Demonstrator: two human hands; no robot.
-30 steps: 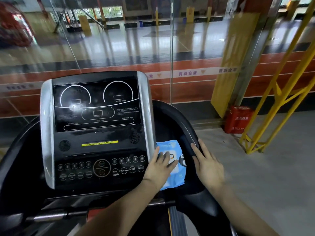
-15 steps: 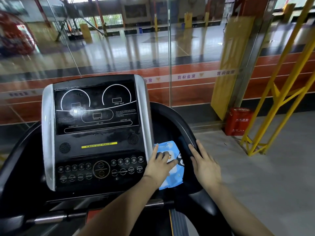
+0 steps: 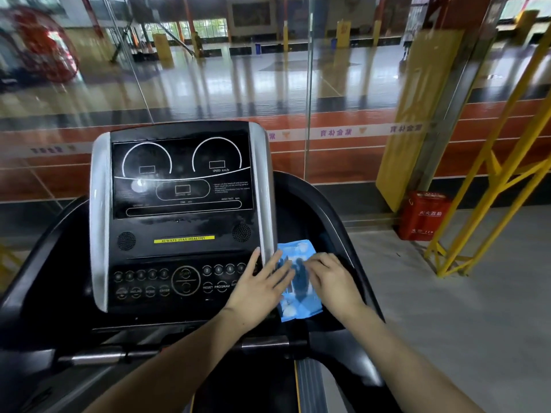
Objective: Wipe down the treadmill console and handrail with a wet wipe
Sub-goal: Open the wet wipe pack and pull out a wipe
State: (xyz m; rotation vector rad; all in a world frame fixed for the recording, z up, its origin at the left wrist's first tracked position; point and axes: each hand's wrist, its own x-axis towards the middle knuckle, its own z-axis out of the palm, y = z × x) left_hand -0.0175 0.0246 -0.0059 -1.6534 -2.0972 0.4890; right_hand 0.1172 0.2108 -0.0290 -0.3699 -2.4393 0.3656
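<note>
The blue wipe pack (image 3: 298, 281) lies in the black side tray (image 3: 337, 234) just right of the console (image 3: 179, 222). Both hands are on it. The left hand (image 3: 259, 290) lies flat with its fingers (image 3: 277, 272) straight and a little apart, pressing the pack's left edge, likely to keep it from sliding. The right hand (image 3: 331, 278) rests on the pack's right side with its fingers curled down onto the top. It is blurry there, so I cannot tell if they pinch the flap. I think the person is about to open the pack and pull out a wipe. No loose wipe shows, so the console and the handrail (image 3: 322, 204) do not look wiped yet.
</note>
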